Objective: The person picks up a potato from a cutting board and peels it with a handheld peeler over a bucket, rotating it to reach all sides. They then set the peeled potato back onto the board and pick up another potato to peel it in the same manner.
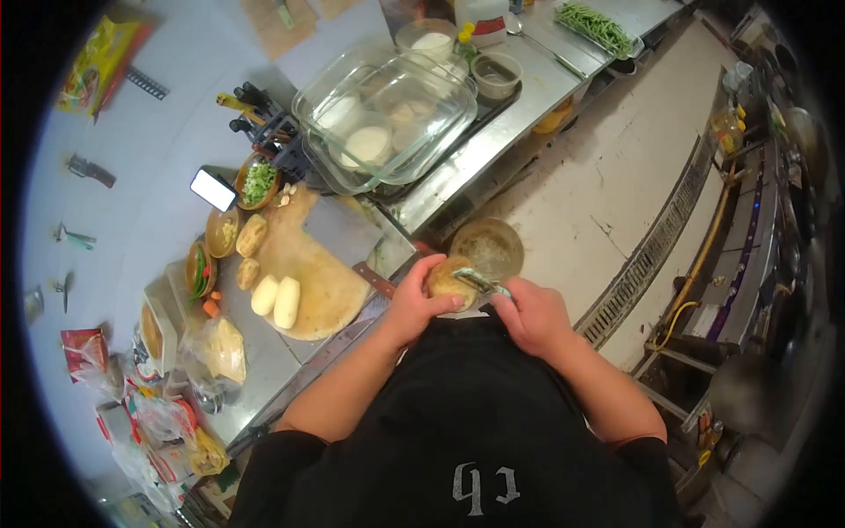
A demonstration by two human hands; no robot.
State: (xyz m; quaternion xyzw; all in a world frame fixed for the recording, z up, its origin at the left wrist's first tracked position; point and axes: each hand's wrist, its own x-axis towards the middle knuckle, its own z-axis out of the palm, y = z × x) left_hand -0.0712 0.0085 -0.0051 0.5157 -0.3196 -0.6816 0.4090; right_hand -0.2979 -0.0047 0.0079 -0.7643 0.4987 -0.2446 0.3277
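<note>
My left hand (417, 302) is closed around a potato (447, 280), partly covered by its fingers. In my right hand (532, 315) is a peeler (475, 281), its head lying against the potato's side. Both hands are in front of my black apron, above a round bin (493, 246) on the floor. To the left, two peeled potatoes (280, 302) lie on a round wooden cutting board (326, 295). Unpeeled potatoes (251, 236) rest at the board's far left edge. A cleaver (345, 236) lies flat on the board, its brown handle pointing toward my left hand.
Bowls of chopped greens (258, 183), garlic (225, 232) and chillies (201, 268) line the wall beside a phone (214, 190). A large glass container (387, 114) and a knife rack (273, 141) stand farther along the counter. Green beans (594, 29) fill a tray at the far end.
</note>
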